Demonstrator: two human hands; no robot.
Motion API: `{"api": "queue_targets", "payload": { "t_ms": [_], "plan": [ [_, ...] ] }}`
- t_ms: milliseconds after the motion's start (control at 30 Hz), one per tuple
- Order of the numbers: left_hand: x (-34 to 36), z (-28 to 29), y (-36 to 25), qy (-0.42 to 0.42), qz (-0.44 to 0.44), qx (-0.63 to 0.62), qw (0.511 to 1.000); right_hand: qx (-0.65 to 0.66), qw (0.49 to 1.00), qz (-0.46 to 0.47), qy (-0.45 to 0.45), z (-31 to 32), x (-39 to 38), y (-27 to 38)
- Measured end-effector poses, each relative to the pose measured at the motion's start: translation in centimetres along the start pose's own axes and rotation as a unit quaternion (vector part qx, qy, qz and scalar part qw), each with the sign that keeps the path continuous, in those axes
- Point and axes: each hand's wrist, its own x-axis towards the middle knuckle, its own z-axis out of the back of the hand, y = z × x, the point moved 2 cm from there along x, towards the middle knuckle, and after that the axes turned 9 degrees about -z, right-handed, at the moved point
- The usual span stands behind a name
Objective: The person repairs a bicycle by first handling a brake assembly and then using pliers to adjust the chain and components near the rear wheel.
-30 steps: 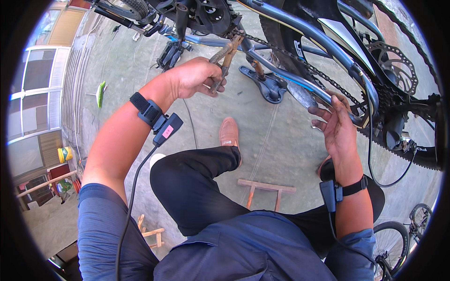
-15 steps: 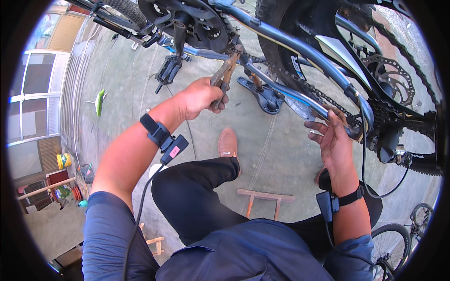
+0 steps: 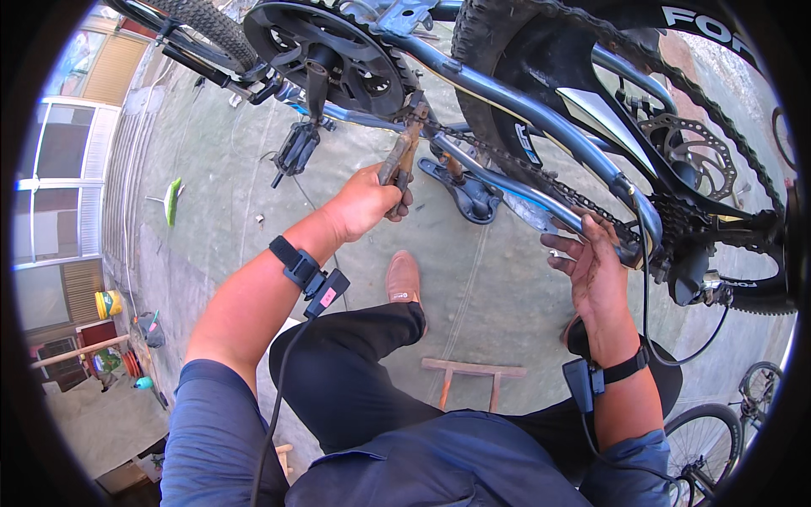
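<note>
My left hand [image 3: 372,201] is wrapped around the handles of worn, rusty pliers [image 3: 407,148]. Their jaws meet the bicycle chain [image 3: 486,139] just below the black chainring [image 3: 325,63]. Dark smudges cover my right hand [image 3: 596,262], which is raised to the rear of the blue-grey bicycle frame tube [image 3: 532,204]. One finger hooks over this tube beside the chain, while other fingers curl left, apart from it. Exactly what those fingertips press on is partly hidden. The bicycle's rear sprockets [image 3: 667,224] are just right of that hand.
Below the frame lies a black bicycle saddle [image 3: 465,198] near the ground. A crank pedal [image 3: 296,150] hangs left of the pliers. The brake disc [image 3: 688,156] and a looping black cable [image 3: 676,363] are at right. A low wooden stool [image 3: 473,369] stands between my legs.
The whole view has shifted slightly, with the bicycle's upper parts now showing more. Both hands keep nearly the same places on the bicycle, and the pliers remain at the chain.
</note>
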Motion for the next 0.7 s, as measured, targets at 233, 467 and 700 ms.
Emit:
{"api": "queue_targets", "payload": {
  "t_ms": [233,467,700],
  "plan": [
    [0.9,-0.2,1.3,0.011,-0.063,0.002,0.998,0.003,1.0,-0.001,-0.002,0.1,0.2,-0.2],
    [1.7,-0.5,2.6,-0.006,-0.107,-0.013,0.994,0.004,1.0,0.001,-0.003,0.0,0.2,-0.2],
    [2.4,-1.2,3.1,-0.022,-0.152,-0.005,0.988,0.002,1.0,0.003,0.0,0.0,0.2,-0.2]
  ]
}}
